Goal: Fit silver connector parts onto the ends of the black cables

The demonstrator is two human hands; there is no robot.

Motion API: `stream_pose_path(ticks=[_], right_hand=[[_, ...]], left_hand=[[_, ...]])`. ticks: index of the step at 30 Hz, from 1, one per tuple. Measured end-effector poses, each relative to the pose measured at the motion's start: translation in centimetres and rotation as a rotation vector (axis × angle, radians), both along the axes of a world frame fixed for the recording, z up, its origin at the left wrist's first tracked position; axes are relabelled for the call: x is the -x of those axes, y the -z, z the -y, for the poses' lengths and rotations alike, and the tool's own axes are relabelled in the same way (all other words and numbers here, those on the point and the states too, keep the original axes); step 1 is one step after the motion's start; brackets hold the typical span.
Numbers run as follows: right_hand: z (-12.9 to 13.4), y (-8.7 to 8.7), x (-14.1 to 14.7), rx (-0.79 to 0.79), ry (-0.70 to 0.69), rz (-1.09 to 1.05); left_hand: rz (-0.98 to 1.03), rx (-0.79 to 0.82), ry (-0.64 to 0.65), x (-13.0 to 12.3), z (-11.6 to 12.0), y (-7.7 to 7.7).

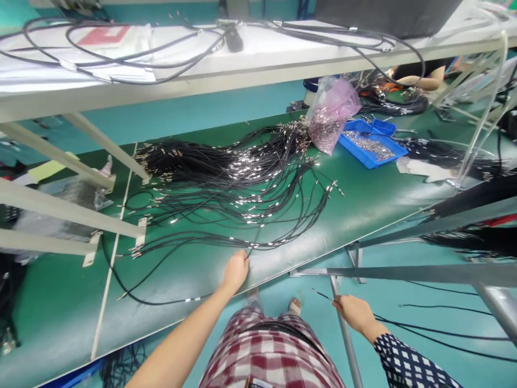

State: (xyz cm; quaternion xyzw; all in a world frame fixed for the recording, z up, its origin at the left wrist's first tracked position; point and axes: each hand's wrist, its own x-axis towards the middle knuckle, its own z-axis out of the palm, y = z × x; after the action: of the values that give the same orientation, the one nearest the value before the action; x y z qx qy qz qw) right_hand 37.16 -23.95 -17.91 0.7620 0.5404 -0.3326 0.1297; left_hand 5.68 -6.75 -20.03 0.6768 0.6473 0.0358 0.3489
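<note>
My left hand (236, 271) is at the front edge of the green table, its fingers closed on a thin black cable (251, 249) that runs up toward the other cables. Out past the table edge, my right hand (355, 313) pinches another black cable (323, 296); its stripped-looking tip sticks out to the left. Behind my left hand lies a loose row of black cables (226, 237) with white sleeves and metal ends. Farther back is a thick bundle of the same cables (218, 161). One cable (157, 303) curves along the front and passes behind my left forearm.
A pink bag of small metal parts (329, 116) and a blue tray (365, 156) stand at the back right. A white shelf (181, 83) crosses above, on slanted legs (109, 145). Metal rails (404, 274) with hanging cables are at my right.
</note>
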Motion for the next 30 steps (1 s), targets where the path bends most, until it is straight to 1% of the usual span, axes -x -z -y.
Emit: stream_pose_path(ticks=[2, 4, 6, 8, 10, 12, 14, 16, 17, 19, 21, 23, 25, 27, 29, 30], right_hand=[[-0.9, -1.4, 1.1, -0.075, 0.076, -0.050], [-2.9, -3.1, 3.2, -0.185, 0.137, -0.176], [-6.0, -5.0, 6.2, -0.296, 0.185, -0.389], [-9.6, -7.0, 9.4, -0.390, 0.237, -0.637], [-12.9, -9.0, 12.3, -0.475, 0.295, -0.850], [-15.0, -11.0, 14.4, -0.547, 0.332, -1.015], [-15.7, -12.8, 15.7, -0.575, 0.335, -1.144], [-15.3, -14.2, 16.8, -0.523, 0.319, -1.294], [-14.8, -14.7, 17.4, -0.478, 0.308, -1.363], [-13.8, -15.3, 18.5, -0.384, 0.280, -1.455], [-13.0, -15.6, 19.4, -0.324, 0.262, -1.472], [-12.7, -15.9, 19.6, -0.296, 0.226, -1.459], [-13.0, -16.7, 18.8, -0.324, 0.128, -1.366], [-13.7, -17.9, 17.3, -0.414, 0.034, -1.197], [-14.7, -19.6, 15.7, -0.526, 0.004, -1.057], [-15.2, -20.4, 15.2, -0.568, 0.004, -1.028]], left_hand=[[0.051, 0.004, 0.039, 0.8, 0.1, -1.0], [0.125, -0.004, 0.086, 2.1, 0.7, -3.0], [0.197, -0.015, 0.136, 3.6, 1.8, -5.4], [0.250, -0.022, 0.181, 5.0, 3.2, -7.6], [0.280, -0.021, 0.222, 6.3, 4.7, -9.0], [0.304, 0.013, 0.263, 7.3, 5.7, -9.9], [0.341, 0.074, 0.297, 8.0, 5.7, -10.8], [0.414, 0.081, 0.283, 8.2, 4.8, -12.5], [0.468, 0.044, 0.252, 8.0, 4.0, -13.6], [0.588, -0.078, 0.160, 7.2, 2.3, -16.3], [0.694, -0.157, 0.097, 5.9, 0.9, -18.7], [0.767, -0.171, 0.065, 4.6, 0.2, -20.2], [0.794, -0.164, 0.033, 3.6, 0.2, -21.0], [0.782, -0.175, -0.014, 3.2, 0.5, -21.3], [0.773, -0.190, -0.052, 3.0, 0.9, -21.6], [0.779, -0.190, -0.065, 2.9, 1.0, -21.7]])
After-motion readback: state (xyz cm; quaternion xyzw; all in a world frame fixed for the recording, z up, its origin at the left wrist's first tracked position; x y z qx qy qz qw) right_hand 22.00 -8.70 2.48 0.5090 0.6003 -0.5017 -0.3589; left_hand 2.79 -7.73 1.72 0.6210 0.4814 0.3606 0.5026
